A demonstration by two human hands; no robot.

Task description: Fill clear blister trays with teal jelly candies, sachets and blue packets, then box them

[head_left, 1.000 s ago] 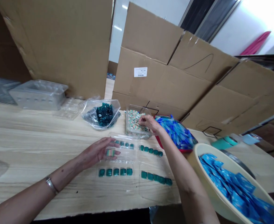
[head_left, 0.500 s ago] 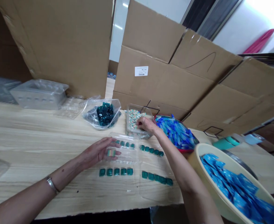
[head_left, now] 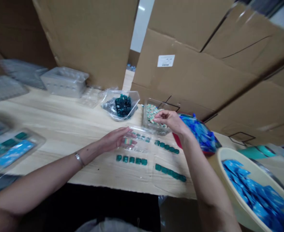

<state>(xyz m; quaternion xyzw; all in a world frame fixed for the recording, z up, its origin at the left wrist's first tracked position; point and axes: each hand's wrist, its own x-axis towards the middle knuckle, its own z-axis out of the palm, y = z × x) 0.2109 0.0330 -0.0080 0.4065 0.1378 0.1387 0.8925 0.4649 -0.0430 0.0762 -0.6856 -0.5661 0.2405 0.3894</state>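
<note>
My left hand lies flat, fingers stretched, on a clear plastic blister tray that holds rows of small teal squares. A small striped piece lies by its fingertips. My right hand is lifted just above a clear tub of pale striped pieces, fingers pinched on one small piece. A second row of teal squares lies to the right, under my right forearm.
A clear bag of dark teal squares sits behind the tray. A red bowl and a cream basin hold blue sachets. Filled trays lie at the left; empty clear trays and cardboard boxes stand behind.
My right hand has risen out of the tub with its fingers pinched. The head camera has swung left and down, bringing filled trays into sight. My left hand stays on the tray.
</note>
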